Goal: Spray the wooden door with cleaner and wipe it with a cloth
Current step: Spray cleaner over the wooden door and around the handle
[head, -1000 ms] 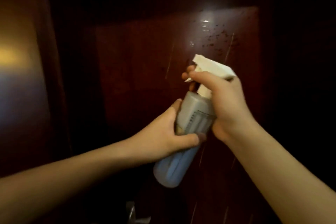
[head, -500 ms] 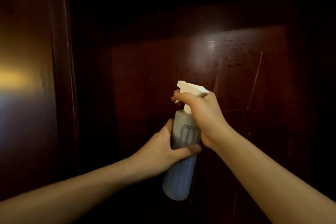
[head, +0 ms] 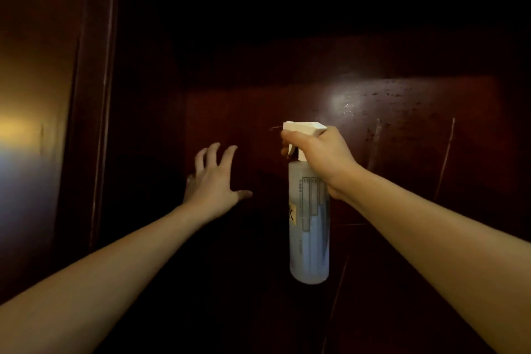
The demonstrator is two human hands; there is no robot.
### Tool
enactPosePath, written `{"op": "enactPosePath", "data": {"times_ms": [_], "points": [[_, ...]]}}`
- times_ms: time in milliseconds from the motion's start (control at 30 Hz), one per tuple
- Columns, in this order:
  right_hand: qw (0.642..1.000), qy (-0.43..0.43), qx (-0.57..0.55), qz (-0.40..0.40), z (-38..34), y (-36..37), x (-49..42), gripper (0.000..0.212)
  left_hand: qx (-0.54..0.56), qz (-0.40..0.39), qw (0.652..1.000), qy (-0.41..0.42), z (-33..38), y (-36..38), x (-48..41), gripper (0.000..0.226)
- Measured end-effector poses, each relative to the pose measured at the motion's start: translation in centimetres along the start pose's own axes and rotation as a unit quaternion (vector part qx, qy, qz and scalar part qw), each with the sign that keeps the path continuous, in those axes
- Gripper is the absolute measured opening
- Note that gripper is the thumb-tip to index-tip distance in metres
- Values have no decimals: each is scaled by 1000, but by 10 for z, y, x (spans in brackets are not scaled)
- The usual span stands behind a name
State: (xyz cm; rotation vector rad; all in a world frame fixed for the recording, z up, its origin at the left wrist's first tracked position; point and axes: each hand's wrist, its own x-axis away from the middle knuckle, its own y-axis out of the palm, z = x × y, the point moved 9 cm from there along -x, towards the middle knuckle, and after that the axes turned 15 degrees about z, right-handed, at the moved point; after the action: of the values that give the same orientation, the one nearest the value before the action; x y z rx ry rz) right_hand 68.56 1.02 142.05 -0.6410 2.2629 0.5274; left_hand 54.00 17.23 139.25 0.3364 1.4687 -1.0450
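A dark reddish wooden door (head: 402,129) fills the view, with droplets and thin run lines on its raised panel at the upper right. My right hand (head: 319,155) grips the neck of a translucent spray bottle (head: 309,227) with a white trigger head, which hangs upright in front of the door, its nozzle pointing left. A finger lies on the trigger. My left hand (head: 214,178) is spread open to the left of the bottle, apart from it, fingers toward the door. No cloth is in view.
A door frame edge (head: 100,123) runs vertically at the left. Beyond it is a glossy surface (head: 26,129) with a yellow and blue glare. The upper part of the door is very dark.
My left hand has let go of the bottle's body and moved left, fingers spread. The bottle now hangs upright from my right hand alone. The view has shifted, so the panel sits lower right.
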Motion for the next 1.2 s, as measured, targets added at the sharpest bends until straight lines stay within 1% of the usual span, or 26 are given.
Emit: {"op": "enactPosePath", "data": {"times_ms": [33,133,233,267,333,400,467,533,600,633,733,767,833,933,1067,1200], "points": [[1000,-8,6,2,0,3,-6,19,-7,-5,1000,-12,-3,3,-9,116],[999,-23,23,4,2,15,-22,27,-41,-56,997,-37,-16,20,-18,131],[999,-25,31,10,9,21,-35,37,-109,-56,992,-6,-18,32,-18,139],[999,-27,35,13,12,20,-40,37,-115,-51,992,-3,-18,33,-18,139],[999,-28,37,25,15,13,-45,30,-109,-48,993,-6,-19,31,-19,138],[998,-33,41,45,17,-6,-49,21,-95,-37,995,-7,-16,29,-23,135],[996,-30,55,68,20,-37,-54,19,-79,-19,997,16,-2,32,-26,131],[993,-31,67,90,21,-69,-59,25,-66,-3,996,52,21,37,-28,128],[988,-36,86,120,20,-102,-64,39,-62,-2,994,86,51,44,-28,128],[986,-40,98,130,19,-118,-66,40,-61,-3,993,101,67,50,-28,129],[982,-54,131,126,16,-156,-70,18,-51,1,990,133,115,61,-28,132],[981,-56,139,124,16,-167,-72,16,-50,3,988,144,129,64,-28,133],[980,-65,155,111,15,-184,-73,17,-49,1,986,159,155,73,-27,136],[977,-62,181,97,21,-202,-77,22,-62,1,986,157,182,85,-25,138],[973,-46,209,86,36,-224,-78,22,-76,10,988,136,190,89,-27,142],[969,-39,210,123,48,-262,-81,23,-71,1,990,119,192,91,-25,142]]}}
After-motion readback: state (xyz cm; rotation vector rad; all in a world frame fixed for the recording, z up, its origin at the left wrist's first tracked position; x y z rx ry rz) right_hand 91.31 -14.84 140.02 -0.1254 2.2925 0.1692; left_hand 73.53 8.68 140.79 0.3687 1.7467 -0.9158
